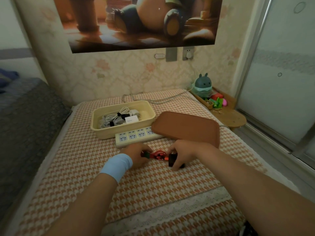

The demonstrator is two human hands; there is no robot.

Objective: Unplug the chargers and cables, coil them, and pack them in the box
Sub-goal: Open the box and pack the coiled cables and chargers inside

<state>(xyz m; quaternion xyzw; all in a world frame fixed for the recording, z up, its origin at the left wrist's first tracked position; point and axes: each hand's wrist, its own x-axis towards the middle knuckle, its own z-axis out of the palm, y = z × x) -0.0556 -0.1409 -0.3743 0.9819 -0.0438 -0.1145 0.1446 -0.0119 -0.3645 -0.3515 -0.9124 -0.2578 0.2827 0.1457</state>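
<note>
**Coiling step, late stage.** We judge the task well advanced. The strip [134, 136] shows no plugs in the sockets we can see, and white cables [112, 118], tied in bundles, lie in the box [105, 133]. The box stands open just behind the strip, and its lid [185, 128] hides the strip's right end.

The red cable [158, 155] is gathered into a small coil on the cover [85, 167], between the two hands and near the strip. The left hand [136, 156] is closed round the coil's left end, where a dark band crosses it; we cannot tell whether this is a tie. The right hand [185, 153] grips the black charger [172, 160] at the coil's right end, fingertips down on the cover.

Next, in our judgement, the coil must be secured against springing loose. Coil and charger can then be lifted together over the strip into the box's free right part.
</note>
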